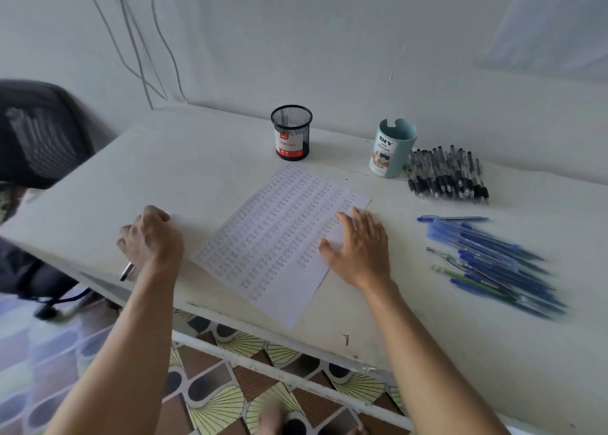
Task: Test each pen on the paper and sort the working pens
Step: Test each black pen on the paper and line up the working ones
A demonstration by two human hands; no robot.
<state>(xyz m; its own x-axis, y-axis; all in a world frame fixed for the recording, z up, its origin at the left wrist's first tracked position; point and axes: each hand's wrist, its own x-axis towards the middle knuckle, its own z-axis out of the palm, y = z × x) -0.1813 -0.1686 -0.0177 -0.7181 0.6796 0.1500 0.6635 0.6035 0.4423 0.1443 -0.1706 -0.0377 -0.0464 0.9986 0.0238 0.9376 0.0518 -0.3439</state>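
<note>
The right hand [357,253] lies flat, fingers spread, on the paper [269,237] in the middle of the counter [98,178] while the left hand [151,237] curls round a pen [126,271] at the left edge, so the sheet is best pinned down as that pen scribbles on blank space.

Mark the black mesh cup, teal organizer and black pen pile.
black mesh cup [291,127]: head view, mesh wall above label.
teal organizer [403,154]: head view, bare wall right of label.
black pen pile [447,176]: head view, middle of the pile.
</note>
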